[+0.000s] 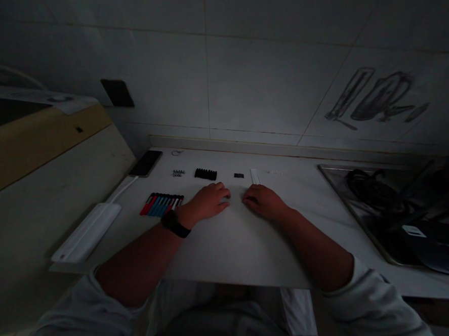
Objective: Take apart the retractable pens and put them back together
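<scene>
My left hand (210, 200) rests on the white counter (227, 249), fingers loosely bent and apart, with nothing in it. A black watch (175, 223) is on that wrist. Just left of it lies a row of red, blue and white marker-like sticks with black ends (163, 205). Black ridged pieces (206, 174) stand in a row beyond this hand. My right hand (264, 200) lies on the counter with its fingers loosely curled and no object visible in it. Thin white strips (254, 176) extend from just beyond its knuckles. A small dark piece (238, 175) lies beyond the gap between the hands.
Small metal springs or screws (177, 173) and a ring (177, 153) lie at the back left, with tiny white pieces (275, 172) back right. A phone (146, 163) and white power strip (87, 233) line the left. A metal-rimmed sink (353, 211) holding dark items is right.
</scene>
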`<action>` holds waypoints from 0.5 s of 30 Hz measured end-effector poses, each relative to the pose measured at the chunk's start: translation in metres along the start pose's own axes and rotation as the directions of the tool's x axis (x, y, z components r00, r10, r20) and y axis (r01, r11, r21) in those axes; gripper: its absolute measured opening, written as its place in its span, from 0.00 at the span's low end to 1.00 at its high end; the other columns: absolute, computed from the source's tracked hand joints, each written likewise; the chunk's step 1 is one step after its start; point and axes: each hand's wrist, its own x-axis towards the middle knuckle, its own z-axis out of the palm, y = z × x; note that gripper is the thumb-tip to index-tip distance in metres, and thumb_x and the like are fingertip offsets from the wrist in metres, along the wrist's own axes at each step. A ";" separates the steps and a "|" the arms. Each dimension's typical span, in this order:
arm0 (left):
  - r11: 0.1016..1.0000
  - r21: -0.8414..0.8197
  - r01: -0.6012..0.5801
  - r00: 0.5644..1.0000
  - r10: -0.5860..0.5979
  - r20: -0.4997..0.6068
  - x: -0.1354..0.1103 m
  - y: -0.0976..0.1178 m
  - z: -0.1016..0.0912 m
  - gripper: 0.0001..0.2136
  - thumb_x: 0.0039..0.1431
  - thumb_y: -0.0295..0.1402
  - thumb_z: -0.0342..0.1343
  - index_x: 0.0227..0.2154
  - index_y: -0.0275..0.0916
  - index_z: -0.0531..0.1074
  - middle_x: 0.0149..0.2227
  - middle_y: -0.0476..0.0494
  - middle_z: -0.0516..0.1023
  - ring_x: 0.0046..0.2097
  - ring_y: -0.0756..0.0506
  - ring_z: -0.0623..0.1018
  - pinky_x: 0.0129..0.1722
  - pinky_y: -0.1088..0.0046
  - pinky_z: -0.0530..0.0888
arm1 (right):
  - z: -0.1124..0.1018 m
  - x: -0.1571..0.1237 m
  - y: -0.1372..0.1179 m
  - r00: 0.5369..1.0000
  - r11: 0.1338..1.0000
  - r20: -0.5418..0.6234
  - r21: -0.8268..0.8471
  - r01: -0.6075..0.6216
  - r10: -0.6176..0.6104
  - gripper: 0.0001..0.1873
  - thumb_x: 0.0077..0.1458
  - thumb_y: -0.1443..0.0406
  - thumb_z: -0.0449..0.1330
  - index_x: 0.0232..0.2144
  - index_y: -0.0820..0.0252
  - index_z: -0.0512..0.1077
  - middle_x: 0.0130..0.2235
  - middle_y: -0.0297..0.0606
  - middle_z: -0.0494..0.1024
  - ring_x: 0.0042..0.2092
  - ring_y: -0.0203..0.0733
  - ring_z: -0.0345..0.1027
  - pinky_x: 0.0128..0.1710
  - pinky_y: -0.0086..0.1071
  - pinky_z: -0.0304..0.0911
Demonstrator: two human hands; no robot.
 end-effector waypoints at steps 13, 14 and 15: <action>1.000 -0.008 -0.008 1.000 0.008 -0.005 0.000 -0.004 0.004 0.10 0.68 0.37 0.57 0.47 0.41 0.77 0.47 0.39 0.76 0.49 0.40 0.76 0.51 0.60 0.74 | 0.001 0.001 0.000 1.000 1.000 0.006 -0.007 -0.005 0.005 0.11 0.68 0.62 0.58 0.42 0.59 0.80 0.42 0.44 0.79 0.47 0.46 0.72 0.52 0.39 0.65; 1.000 -0.004 -0.007 1.000 0.007 -0.006 0.000 -0.004 0.004 0.10 0.68 0.37 0.57 0.47 0.41 0.77 0.47 0.39 0.76 0.49 0.40 0.76 0.51 0.60 0.74 | 0.000 0.001 0.000 1.000 1.000 0.004 -0.007 -0.002 0.002 0.12 0.68 0.62 0.57 0.42 0.59 0.80 0.42 0.44 0.79 0.47 0.46 0.72 0.52 0.39 0.65; 1.000 0.001 -0.007 1.000 0.007 -0.007 -0.001 -0.004 0.005 0.10 0.68 0.37 0.57 0.47 0.41 0.77 0.47 0.39 0.76 0.49 0.40 0.76 0.51 0.59 0.74 | 0.000 0.001 0.000 1.000 1.000 0.004 -0.009 -0.003 0.003 0.12 0.68 0.62 0.57 0.42 0.59 0.80 0.42 0.44 0.79 0.47 0.46 0.72 0.52 0.38 0.65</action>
